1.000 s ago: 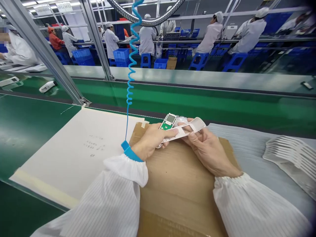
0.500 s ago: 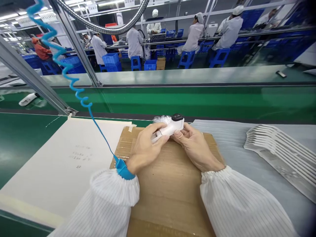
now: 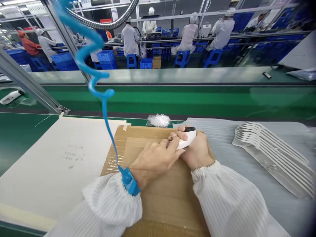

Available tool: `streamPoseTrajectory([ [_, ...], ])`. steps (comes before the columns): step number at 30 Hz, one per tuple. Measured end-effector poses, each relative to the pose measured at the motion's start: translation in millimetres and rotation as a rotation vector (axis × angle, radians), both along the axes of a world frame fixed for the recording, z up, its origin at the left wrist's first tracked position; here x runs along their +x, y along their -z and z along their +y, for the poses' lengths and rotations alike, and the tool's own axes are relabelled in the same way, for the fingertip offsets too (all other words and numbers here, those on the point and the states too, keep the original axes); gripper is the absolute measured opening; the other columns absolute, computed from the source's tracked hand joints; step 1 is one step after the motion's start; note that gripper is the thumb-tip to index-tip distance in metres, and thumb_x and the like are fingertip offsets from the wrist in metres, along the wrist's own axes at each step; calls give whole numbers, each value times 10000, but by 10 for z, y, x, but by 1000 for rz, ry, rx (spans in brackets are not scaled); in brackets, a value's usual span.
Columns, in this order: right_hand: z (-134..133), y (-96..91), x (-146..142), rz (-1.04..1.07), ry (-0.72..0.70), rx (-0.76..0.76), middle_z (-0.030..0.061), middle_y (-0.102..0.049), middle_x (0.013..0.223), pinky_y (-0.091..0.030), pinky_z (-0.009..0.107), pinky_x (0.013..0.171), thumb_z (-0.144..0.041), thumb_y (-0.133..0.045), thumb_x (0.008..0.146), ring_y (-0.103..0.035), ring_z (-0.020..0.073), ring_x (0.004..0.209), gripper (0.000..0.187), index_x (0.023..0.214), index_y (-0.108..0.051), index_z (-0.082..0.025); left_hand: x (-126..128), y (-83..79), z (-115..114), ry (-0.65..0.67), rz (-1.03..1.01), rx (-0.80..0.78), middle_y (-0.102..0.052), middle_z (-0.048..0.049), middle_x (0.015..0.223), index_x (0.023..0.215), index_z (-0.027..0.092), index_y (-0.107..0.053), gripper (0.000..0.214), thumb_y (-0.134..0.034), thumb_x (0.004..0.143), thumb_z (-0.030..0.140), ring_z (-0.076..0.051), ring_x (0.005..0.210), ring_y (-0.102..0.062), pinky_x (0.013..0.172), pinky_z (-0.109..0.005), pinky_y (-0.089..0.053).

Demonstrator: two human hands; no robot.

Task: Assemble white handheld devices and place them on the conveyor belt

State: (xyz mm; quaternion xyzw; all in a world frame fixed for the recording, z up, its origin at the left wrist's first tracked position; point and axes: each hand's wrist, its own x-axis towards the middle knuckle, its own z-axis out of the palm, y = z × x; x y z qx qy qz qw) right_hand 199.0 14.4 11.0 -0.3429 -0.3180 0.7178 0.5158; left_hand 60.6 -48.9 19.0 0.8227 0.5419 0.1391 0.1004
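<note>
A small white plastic handheld device with a black end is held above the cardboard sheet, its black end pointing up and to the right. My right hand is wrapped round it from the right and below. My left hand is closed against its left side, fingers and thumb on the white body. Part of the device is hidden behind the fingers. A blue wrist strap with a coiled blue cord circles my left wrist. Crumpled clear plastic lies just beyond the cardboard.
To the right, a row of nested white plastic parts lies on grey foam sheeting. A white paper sheet covers the left side. Another white device lies far left. A metal post and green conveyor stand ahead; people work beyond.
The device has moved right and down, and my right hand now wraps round it. My left hand has followed to the right. The crumpled plastic is now uncovered.
</note>
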Motion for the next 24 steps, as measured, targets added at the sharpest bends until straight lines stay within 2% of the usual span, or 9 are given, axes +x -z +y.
streamPoseTrajectory([
  [2, 1, -47, -11, 50, -67, -42, 0, -523, 538, -586, 504, 895, -613, -597, 853, -691, 290, 842, 375, 691, -560, -277, -72, -7, 42, -65, -55, 8, -714, -130, 1133, 1432, 234, -495, 520, -273, 1042, 499, -284, 967, -699, 780, -367, -525],
  [4, -24, -91, -64, 72, -136, -23, 35, -678, 780, -569, 483, 955, -610, -591, 891, -681, 286, 1023, 354, 809, -629, -268, -159, -22, 83, -169, -166, 99, -699, -103, 1210, 1372, 250, -534, 455, -343, 1036, 491, -277, 1089, -662, 876, -382, -511],
  [6, -75, -101, -141, 71, -187, 36, 57, -723, 1046, -542, 453, 1022, -589, -575, 925, -640, 273, 1162, 347, 945, -679, -258, -212, -45, 99, -236, -290, 223, -657, -95, 1312, 1348, 237, -534, 441, -461, 1003, 501, -275, 1217, -594, 1001, -406, -466],
  [8, -140, -77, -221, 74, -220, 70, 68, -714, 1162, -525, 438, 1057, -579, -570, 938, -611, 268, 1227, 368, 1038, -692, -247, -209, -73, 86, -243, -364, 276, -624, -99, 1370, 1364, 213, -513, 475, -528, 979, 490, -266, 1265, -560, 1065, -406, -426],
  [12, -243, -11, -330, 69, -215, 53, 79, -727, 1131, -545, 443, 1034, -546, -637, 912, -616, 276, 1232, 333, 1036, -694, -242, -105, -94, 48, -216, -361, 234, -649, -99, 1332, 1328, 194, -560, 370, -433, 1029, 370, -251, 1220, -595, 1033, -393, -441],
  [16, -241, 6, -337, 70, -147, 45, 70, -737, 1086, -546, 444, 1033, -541, -681, 877, -624, 279, 1222, 301, 936, -701, -247, -44, -24, 106, -193, -355, 306, -671, -125, 1278, 1283, 171, -590, 362, -388, 1039, 347, -260, 1181, -617, 1042, -411, -430],
  [21, -152, -23, -237, 53, -192, 68, 69, -718, 1127, -514, 462, 1071, -585, -605, 917, -599, 280, 1250, 352, 944, -701, -247, -190, 20, 191, -73, -394, 283, -644, -87, 1347, 1350, 219, -545, 426, -538, 986, 440, -251, 1234, -585, 1083, -403, -409],
  [23, -121, -43, -201, 72, -175, 60, 62, -709, 1129, -492, 457, 1099, -571, -592, 932, -594, 271, 1253, 344, 938, -698, -245, -290, 6, 196, -106, -415, 238, -650, -68, 1343, 1354, 255, -542, 448, -585, 957, 457, -254, 1224, -592, 1065, -400, -417],
  [24, -110, -51, -189, 79, -159, 58, 59, -706, 1132, -482, 454, 1110, -559, -597, 935, -591, 267, 1257, 330, 933, -697, -244, -333, -2, 198, -156, -449, 182, -685, -65, 1273, 1307, 257, -577, 407, -570, 960, 470, -252, 1164, -624, 1013, -387, -447],
])
